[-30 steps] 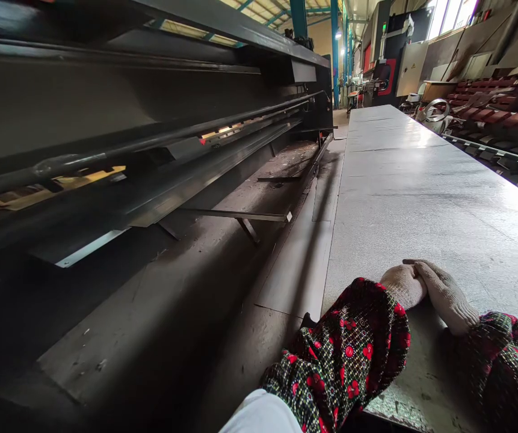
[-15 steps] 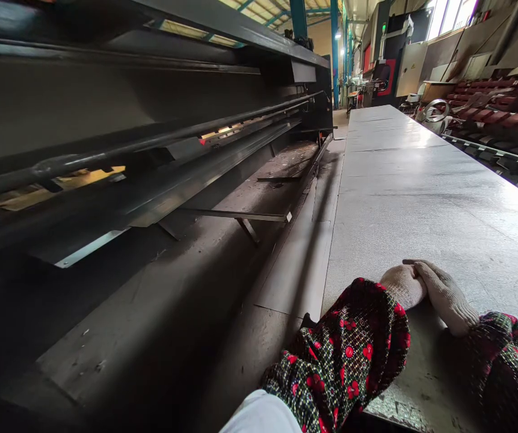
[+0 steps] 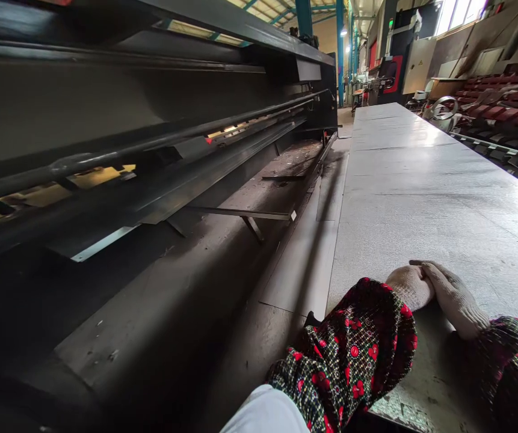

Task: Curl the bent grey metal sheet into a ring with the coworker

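My left hand (image 3: 408,287), in a pale knitted glove, rests at the near end of a long metal-topped table (image 3: 403,216). Its fingers are mostly hidden behind the right hand. My right hand (image 3: 458,299), gloved alike, comes in from the right and touches the left one, fingers stretched out and laid together against it. No tool or workpiece shows in either hand. Dark sleeves (image 3: 353,355) with red flowers cover both forearms.
A long dark machine (image 3: 105,102) with rails runs along the left. From its lower part a thin metal bar (image 3: 249,213) sticks out over the floor. Dark red stacked parts (image 3: 511,114) and a round metal ring (image 3: 444,108) stand beyond the table at right.
The whole view has shifted slightly, so the machine, table and hands all appear a little further right. Both hands keep the same pose against each other.
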A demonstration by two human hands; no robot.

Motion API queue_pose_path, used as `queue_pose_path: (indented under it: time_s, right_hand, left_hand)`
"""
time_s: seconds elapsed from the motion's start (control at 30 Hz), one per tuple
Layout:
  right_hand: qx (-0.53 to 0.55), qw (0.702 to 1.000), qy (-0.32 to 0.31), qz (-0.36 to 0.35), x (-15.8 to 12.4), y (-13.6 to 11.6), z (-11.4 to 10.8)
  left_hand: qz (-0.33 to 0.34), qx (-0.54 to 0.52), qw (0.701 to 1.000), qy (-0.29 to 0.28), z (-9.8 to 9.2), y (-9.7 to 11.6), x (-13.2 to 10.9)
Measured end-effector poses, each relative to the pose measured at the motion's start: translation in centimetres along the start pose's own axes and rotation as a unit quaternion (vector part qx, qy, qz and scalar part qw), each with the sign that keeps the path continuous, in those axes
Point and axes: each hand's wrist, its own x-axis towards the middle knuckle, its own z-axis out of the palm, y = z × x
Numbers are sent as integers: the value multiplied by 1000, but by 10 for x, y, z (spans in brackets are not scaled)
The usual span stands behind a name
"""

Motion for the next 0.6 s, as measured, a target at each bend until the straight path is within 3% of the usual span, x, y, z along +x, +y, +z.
queue_pose_path:
  time_s: [0.17, 0.6]
  right_hand:
    - [-14, 1000, -6, 10, -3, -9, -1]
    - [-45, 999, 1, 30, -1, 4, -3]
  left_hand:
    - [-11, 5, 1000, -17, -4, 4, -1]
    - [-32, -17, 999, -32, -5, 7, 2]
